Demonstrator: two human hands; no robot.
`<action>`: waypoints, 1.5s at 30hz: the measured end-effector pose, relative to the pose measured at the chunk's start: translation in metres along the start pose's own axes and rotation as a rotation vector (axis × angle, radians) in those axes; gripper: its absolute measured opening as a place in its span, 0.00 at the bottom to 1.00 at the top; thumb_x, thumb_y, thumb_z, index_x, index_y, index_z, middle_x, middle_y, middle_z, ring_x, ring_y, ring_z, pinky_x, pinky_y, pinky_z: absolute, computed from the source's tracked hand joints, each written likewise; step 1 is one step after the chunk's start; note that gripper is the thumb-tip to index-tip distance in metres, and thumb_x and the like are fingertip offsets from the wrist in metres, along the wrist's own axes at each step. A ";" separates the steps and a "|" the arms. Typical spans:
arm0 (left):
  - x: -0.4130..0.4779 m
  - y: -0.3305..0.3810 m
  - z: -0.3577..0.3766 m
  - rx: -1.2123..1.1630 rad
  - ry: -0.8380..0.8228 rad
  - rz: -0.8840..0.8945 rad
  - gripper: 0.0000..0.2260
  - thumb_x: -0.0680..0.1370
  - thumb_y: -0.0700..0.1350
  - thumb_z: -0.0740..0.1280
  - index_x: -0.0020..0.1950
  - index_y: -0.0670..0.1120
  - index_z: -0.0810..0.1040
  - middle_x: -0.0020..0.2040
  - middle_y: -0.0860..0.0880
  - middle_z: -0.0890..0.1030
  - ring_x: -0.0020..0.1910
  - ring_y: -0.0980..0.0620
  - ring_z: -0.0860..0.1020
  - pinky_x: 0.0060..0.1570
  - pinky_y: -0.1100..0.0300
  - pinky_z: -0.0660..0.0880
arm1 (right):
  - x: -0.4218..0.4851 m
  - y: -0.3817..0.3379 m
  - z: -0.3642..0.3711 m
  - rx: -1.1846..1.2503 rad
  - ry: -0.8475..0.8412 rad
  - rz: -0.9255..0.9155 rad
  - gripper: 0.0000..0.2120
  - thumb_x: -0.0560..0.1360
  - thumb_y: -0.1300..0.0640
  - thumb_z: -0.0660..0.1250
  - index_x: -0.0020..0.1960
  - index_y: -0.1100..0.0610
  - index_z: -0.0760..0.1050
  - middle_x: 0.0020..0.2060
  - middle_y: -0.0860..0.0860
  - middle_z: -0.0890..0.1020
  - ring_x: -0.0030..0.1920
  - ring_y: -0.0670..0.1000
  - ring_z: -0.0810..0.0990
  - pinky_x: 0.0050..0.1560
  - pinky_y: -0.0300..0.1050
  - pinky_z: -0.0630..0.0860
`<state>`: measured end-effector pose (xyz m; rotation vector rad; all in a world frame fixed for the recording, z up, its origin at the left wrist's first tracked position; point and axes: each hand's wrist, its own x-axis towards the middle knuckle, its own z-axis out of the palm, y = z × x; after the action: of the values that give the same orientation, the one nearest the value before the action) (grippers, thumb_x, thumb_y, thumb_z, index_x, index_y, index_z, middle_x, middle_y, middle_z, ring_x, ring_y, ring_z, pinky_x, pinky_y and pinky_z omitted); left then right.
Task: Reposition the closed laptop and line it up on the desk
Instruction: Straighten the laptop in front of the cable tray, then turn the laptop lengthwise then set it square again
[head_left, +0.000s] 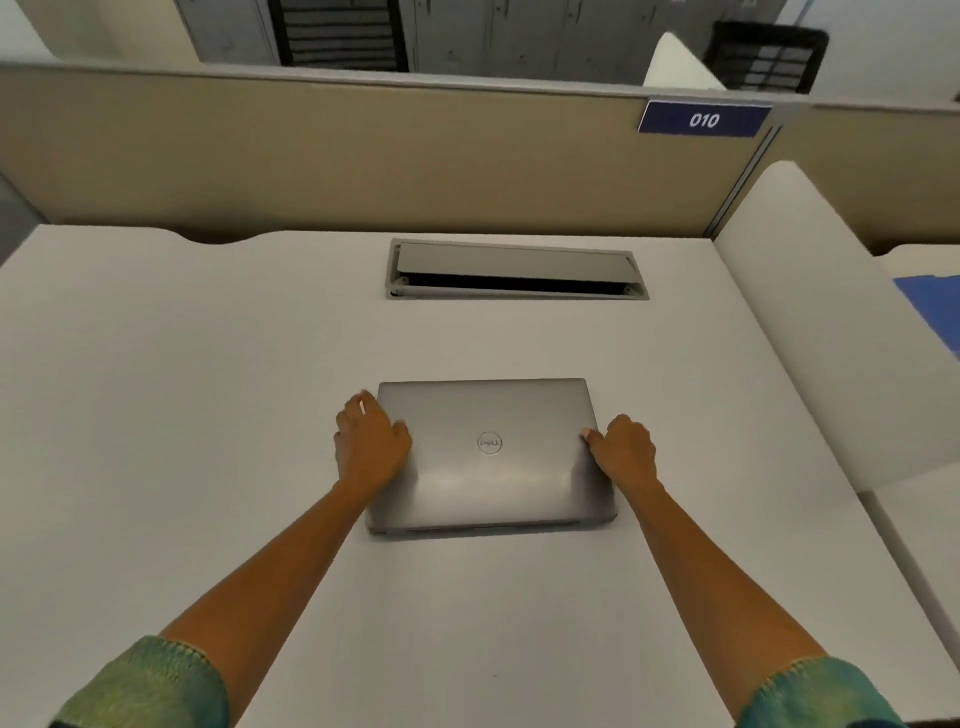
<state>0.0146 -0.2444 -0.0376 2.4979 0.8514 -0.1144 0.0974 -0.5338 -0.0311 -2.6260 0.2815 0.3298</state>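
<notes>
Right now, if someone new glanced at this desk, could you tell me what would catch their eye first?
Most likely the closed grey laptop lying flat in the middle of the white desk, with the left hand and right hand gripping its two side edges. Behind it, a cable hatch set into the desk stands partly open, and a blue sign reading 010 sits on the partition at upper right.

One closed Dell laptop (491, 457), one white counter (208, 364), one cable hatch (517, 270), one "010" sign (704, 119), two hands: left hand (371, 441), right hand (623, 449).
</notes>
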 end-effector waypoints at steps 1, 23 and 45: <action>0.003 0.002 -0.004 -0.052 -0.047 -0.092 0.26 0.78 0.48 0.60 0.72 0.37 0.61 0.71 0.36 0.65 0.69 0.37 0.65 0.64 0.45 0.68 | 0.000 -0.001 -0.001 0.010 -0.042 0.036 0.19 0.76 0.47 0.65 0.35 0.60 0.67 0.34 0.53 0.75 0.35 0.52 0.73 0.37 0.44 0.70; -0.090 0.004 -0.001 -1.190 -0.405 -0.840 0.04 0.74 0.36 0.67 0.45 0.39 0.73 0.37 0.44 0.71 0.35 0.47 0.71 0.37 0.54 0.70 | 0.078 -0.056 -0.025 0.036 -0.271 0.008 0.17 0.73 0.50 0.70 0.49 0.65 0.77 0.50 0.60 0.82 0.48 0.57 0.78 0.49 0.47 0.75; -0.152 0.029 -0.013 -1.224 -0.447 -0.853 0.23 0.64 0.42 0.72 0.58 0.39 0.77 0.61 0.37 0.78 0.57 0.36 0.76 0.63 0.50 0.71 | 0.059 -0.094 0.001 0.263 -0.148 -0.277 0.14 0.74 0.57 0.69 0.58 0.59 0.78 0.57 0.57 0.80 0.59 0.56 0.77 0.63 0.50 0.73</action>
<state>-0.0903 -0.3416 0.0217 0.8525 1.2070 -0.3029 0.1770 -0.4600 -0.0082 -2.3287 -0.0837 0.3624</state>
